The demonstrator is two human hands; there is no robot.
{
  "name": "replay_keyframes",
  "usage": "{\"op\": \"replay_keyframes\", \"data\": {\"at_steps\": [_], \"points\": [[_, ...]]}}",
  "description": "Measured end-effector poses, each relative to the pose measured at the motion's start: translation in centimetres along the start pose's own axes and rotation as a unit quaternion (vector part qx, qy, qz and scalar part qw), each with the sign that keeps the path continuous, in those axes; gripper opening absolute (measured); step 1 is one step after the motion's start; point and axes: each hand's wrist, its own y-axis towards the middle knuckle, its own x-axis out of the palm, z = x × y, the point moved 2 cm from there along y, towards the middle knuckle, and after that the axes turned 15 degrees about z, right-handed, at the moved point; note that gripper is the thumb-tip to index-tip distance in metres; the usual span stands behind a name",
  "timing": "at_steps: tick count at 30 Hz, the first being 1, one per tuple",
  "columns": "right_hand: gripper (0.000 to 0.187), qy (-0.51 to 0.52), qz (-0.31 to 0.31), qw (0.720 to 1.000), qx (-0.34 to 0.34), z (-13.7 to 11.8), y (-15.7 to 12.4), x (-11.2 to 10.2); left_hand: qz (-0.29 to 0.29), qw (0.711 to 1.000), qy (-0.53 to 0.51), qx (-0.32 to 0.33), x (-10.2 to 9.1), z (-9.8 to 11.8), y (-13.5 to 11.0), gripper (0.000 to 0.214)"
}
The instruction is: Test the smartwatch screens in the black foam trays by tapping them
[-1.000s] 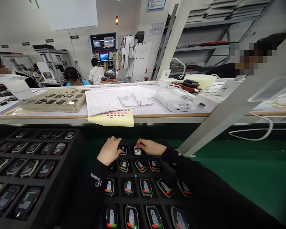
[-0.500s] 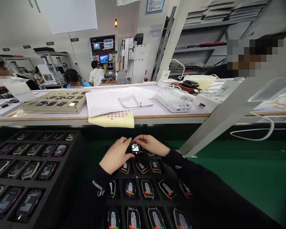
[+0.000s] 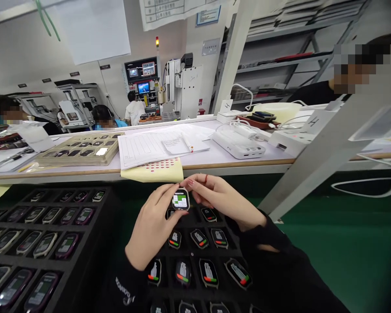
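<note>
At lower left, a black foam tray lay filled with small devices, too many cut off by the frame to count. At centre, the left hand and right hand together pinched one lit device by its edges, lifted above a second foam tray. About ten devices showed in that tray, so one of them looked to be in hand for checking and the rest still waiting.

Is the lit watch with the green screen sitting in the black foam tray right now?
No, the watch is lifted above the tray, pinched between the left hand and right hand.
</note>
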Motion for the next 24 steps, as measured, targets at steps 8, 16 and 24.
{"op": "replay_keyframes", "data": {"at_steps": [8,16,24], "points": [[0.046,-0.005,-0.071,0.997,-0.004,-0.1,-1.4,0.1,0.097,0.958,-0.163,-0.217,0.3,-0.1,0.5,0.042],[0.039,0.032,-0.061,0.997,-0.022,-0.4,-1.4,0.0,0.057,0.831,-0.417,-0.364,1.9,-0.4,0.2,0.044],[0.03,0.115,0.031,0.991,-0.064,-0.8,-1.8,1.1,0.016,0.737,-0.558,-0.381,2.2,0.7,-0.2,0.042]]}}
